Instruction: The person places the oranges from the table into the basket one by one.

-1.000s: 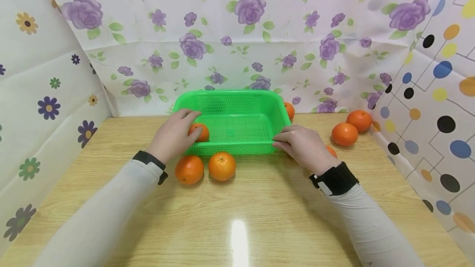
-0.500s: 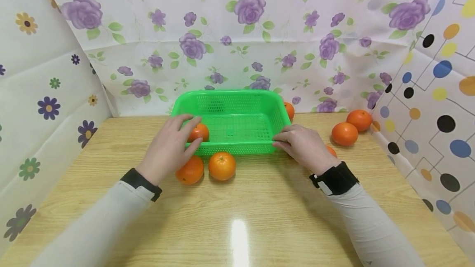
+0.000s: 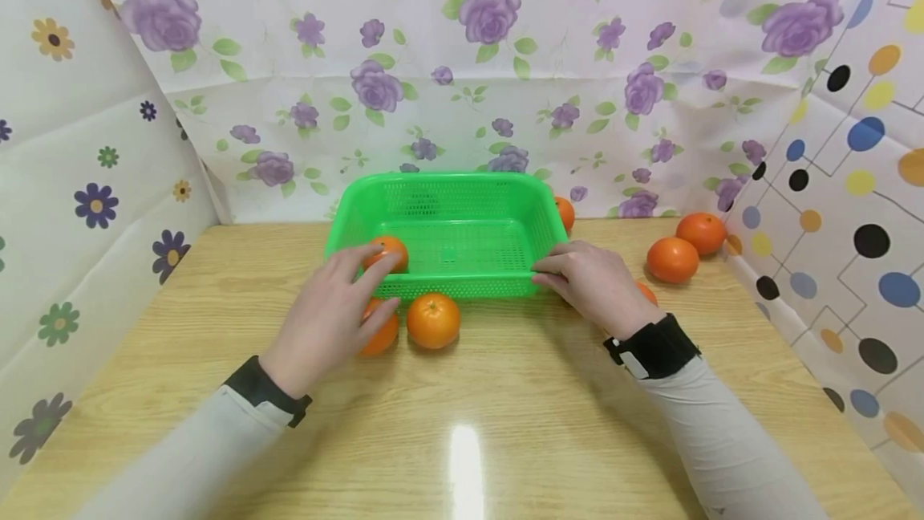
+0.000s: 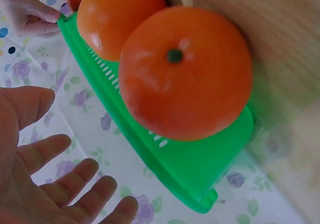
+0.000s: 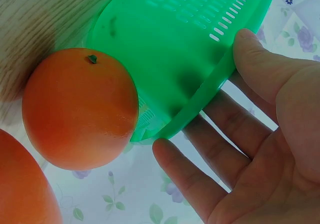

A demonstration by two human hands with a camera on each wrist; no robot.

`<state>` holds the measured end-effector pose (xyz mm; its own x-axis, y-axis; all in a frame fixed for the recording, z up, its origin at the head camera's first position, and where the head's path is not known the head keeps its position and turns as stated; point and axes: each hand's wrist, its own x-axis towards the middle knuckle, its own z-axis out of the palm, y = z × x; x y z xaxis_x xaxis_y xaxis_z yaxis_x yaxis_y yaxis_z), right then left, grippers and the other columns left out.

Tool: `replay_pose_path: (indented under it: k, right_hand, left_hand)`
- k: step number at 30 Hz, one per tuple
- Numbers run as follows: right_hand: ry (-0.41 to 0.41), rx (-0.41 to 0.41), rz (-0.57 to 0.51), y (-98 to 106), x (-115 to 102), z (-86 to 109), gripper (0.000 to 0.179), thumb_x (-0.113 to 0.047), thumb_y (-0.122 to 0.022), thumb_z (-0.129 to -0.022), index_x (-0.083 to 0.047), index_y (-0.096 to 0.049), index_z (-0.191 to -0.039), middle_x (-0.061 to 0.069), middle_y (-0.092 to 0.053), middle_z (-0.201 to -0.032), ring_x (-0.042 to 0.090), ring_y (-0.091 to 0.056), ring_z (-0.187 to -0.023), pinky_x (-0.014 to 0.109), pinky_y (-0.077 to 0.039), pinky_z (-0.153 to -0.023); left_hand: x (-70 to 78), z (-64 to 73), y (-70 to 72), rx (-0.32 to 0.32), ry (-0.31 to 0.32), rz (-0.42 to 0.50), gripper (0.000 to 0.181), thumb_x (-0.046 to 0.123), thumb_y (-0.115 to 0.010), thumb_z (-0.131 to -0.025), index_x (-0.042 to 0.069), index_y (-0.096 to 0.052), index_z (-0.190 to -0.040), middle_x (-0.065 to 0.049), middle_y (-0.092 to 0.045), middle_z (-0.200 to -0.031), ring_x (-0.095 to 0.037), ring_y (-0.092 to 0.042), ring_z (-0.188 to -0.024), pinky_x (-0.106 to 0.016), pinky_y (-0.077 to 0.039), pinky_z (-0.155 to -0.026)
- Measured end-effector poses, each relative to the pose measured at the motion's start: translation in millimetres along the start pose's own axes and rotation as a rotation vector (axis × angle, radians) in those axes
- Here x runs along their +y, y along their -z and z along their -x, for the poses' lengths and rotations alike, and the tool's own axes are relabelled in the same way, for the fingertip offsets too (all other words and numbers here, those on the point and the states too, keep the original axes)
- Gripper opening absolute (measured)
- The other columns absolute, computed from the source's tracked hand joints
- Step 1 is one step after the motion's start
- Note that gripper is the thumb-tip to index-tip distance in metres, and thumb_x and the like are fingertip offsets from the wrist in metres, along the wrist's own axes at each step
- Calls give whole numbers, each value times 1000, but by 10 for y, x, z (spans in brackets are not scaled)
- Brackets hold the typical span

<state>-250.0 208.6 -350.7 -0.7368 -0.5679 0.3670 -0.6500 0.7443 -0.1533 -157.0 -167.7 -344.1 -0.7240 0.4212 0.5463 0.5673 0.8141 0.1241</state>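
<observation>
A green perforated basket (image 3: 462, 287) stands at the back of the table, holding one orange (image 3: 394, 245) in its left front corner. My left hand (image 3: 325, 315) hovers over the basket's left front corner, fingers spread and holding nothing. Under its thumb lies another orange (image 3: 382, 335), partly hidden, in front of the basket. Beside that one is a second loose orange (image 3: 433, 321). In the left wrist view, an orange with a green stem dot (image 4: 185, 79) fills the middle, apart from the fingers. My right hand (image 3: 595, 283) pinches the basket's rim (image 5: 210, 91) at its right front corner.
More oranges lie to the right: a pair near the side wall, the nearer orange (image 3: 672, 260) and the farther orange (image 3: 701, 233). One orange (image 3: 565, 215) peeks from behind the basket, another (image 3: 646, 293) from behind the right hand. Patterned cloth walls (image 3: 491, 103) enclose the wooden table (image 3: 549, 424).
My left hand has drawn back from inside the basket toward the front, off the orange there, and now overlaps the front left orange. My right hand keeps its hold on the rim.
</observation>
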Motion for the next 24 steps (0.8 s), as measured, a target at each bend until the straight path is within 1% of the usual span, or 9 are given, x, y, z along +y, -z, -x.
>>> replay_pose_path:
  k: [4, 9, 17, 24]
  right_hand:
    - [7, 4, 4, -2, 5, -4, 12, -23, -86, -99, -16, -89, -108, 1, -79, -102, 23, -74, -95, 45, -63, -79]
    - [7, 4, 7, -6, 0, -9, 12, -23, -86, -99, -16, -89, -108, 1, -79, -102, 23, -74, -96, 46, -63, -80]
    - [17, 13, 1, -10, 7, -9, 12, -24, -86, -99, -15, -89, -107, 1, -79, -101, 22, -74, -94, 45, -64, -80]
    - [19, 14, 2, -12, 19, -9, 11, -24, -86, -100, -15, -89, -106, 0, -79, -100, 22, -74, -94, 45, -63, -80]
  left_hand:
    - [28, 83, -27, 5, -11, -5, 58, 18, -86, -98, 4, -63, -150, -25, -60, -146, -47, -58, -134, -63, -48, -113]
    - [57, 160, -59, -20, -4, -24, 60, 21, -86, -99, 5, -63, -151, -24, -57, -152, -46, -56, -136, -61, -46, -117]
    - [85, 293, -102, -28, -13, -32, 61, 21, -89, -96, 4, -64, -150, -25, -58, -149, -45, -57, -135, -61, -49, -113]
    - [63, 368, -148, -28, -19, -44, 65, 22, -92, -93, 4, -65, -149, -26, -57, -150, -46, -57, -136, -62, -50, -111]
